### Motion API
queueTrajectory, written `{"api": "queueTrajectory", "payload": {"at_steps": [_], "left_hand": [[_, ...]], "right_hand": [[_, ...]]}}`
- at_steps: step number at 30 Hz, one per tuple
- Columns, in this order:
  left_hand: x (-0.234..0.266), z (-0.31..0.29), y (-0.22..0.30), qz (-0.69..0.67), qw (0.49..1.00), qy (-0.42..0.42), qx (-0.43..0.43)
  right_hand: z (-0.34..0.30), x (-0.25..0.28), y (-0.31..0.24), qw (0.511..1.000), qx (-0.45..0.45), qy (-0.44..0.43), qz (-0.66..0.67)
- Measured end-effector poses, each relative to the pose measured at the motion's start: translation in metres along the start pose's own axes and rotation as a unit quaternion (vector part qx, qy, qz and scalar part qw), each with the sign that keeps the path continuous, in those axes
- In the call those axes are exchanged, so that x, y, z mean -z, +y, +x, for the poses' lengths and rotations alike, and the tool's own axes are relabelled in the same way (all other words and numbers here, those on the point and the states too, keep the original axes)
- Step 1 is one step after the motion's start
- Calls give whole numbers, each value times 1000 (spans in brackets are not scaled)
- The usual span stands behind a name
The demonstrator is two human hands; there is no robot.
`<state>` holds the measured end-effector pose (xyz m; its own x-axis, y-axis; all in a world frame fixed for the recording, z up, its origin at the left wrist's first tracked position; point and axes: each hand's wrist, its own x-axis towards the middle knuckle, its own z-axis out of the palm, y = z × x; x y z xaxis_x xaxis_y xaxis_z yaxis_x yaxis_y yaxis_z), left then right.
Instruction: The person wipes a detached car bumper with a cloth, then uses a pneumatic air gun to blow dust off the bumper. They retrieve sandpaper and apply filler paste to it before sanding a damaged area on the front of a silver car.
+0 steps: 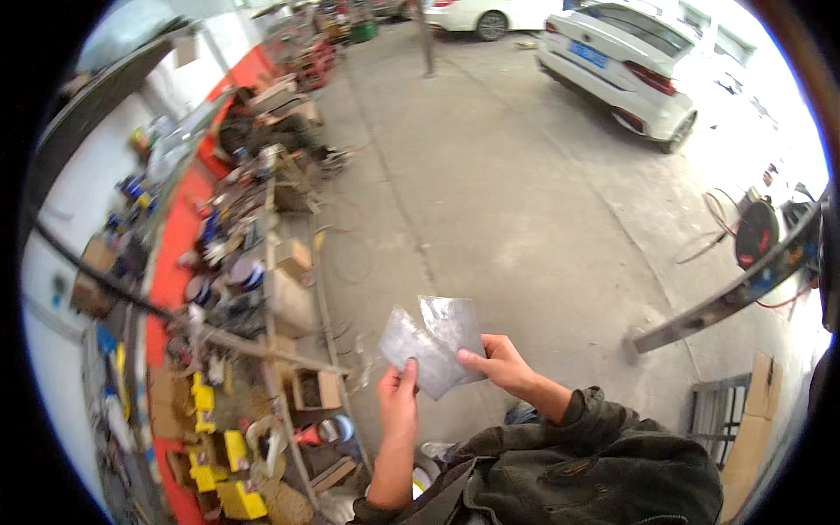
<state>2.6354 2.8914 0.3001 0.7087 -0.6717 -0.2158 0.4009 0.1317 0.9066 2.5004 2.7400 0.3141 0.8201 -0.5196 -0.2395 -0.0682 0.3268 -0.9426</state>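
Note:
In front of my body I hold two thin silvery-grey sheets that overlap at their lower part and spread apart at the top like a V. My left hand pinches the left sheet near its lower edge, thumb on top. Over the right sheet, my right hand is closed, its thumb pressed on the face near the right edge. Both sheets look slightly shiny and creased; I cannot make out their material. Most fingers of each hand are hidden behind them.
Along the left runs a cluttered shelf with jars, yellow boxes and an open cardboard box. A white car stands at the far right on the concrete floor. A slanted metal post and a cable reel are at right.

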Motion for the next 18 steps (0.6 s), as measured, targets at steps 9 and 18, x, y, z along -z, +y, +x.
{"api": "queueTrajectory", "payload": {"at_steps": [9,18], "left_hand": [[-179,82,-122,-280,938,-3,202],[-368,207,-202,-300,772,-294,477]], "right_hand": [[-28,273,-26,973,69,184,124],[65,441,-43,943,-9,234,236]]}}
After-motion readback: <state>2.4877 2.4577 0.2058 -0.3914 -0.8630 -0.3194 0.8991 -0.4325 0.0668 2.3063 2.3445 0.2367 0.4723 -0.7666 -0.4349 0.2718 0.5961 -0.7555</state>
